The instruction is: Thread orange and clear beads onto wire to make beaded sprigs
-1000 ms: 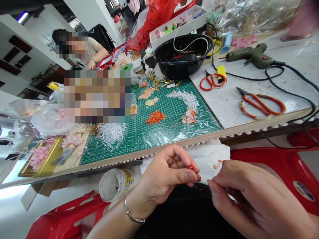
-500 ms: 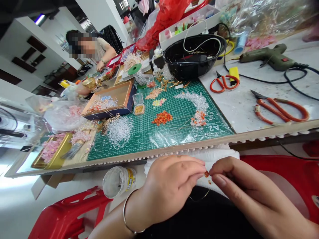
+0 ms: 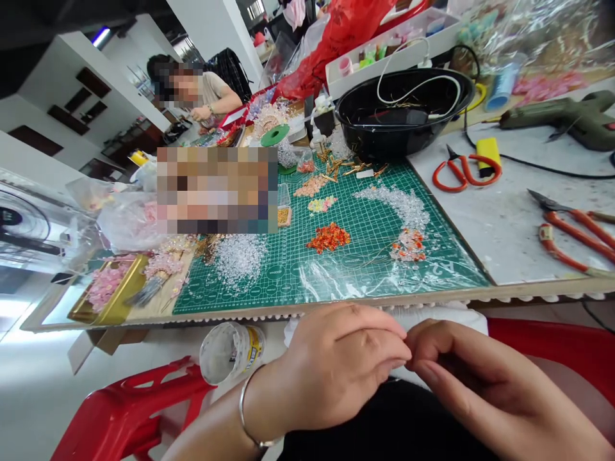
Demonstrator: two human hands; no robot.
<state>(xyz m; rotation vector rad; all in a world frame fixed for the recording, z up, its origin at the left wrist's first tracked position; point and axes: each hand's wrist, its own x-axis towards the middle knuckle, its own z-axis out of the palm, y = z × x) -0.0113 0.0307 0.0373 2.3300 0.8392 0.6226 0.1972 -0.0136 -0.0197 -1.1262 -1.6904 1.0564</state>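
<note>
An open white plastic jar (image 3: 229, 353) stands near the left hand (image 3: 341, 365), which wears a thin silver bangle (image 3: 246, 416). Its curled fingers (image 3: 384, 342) meet the curled right hand (image 3: 480, 384) at the fingertips, above a crumpled white cloth (image 3: 446, 317). Both hands close toward each other; anything held between them is hidden, so the grip cannot be told.

We find a bead-craft workshop: a long shared workbench (image 3: 504, 230) carries a green cutting mat (image 3: 365, 282) with heaped clear beads (image 3: 239, 261) and orange beads (image 3: 329, 237), plus a hot glue gun (image 3: 567, 112) and orange-handled scissors (image 3: 466, 169); we note a second worker (image 3: 202, 89) further along and a red plastic stool (image 3: 125, 410)
</note>
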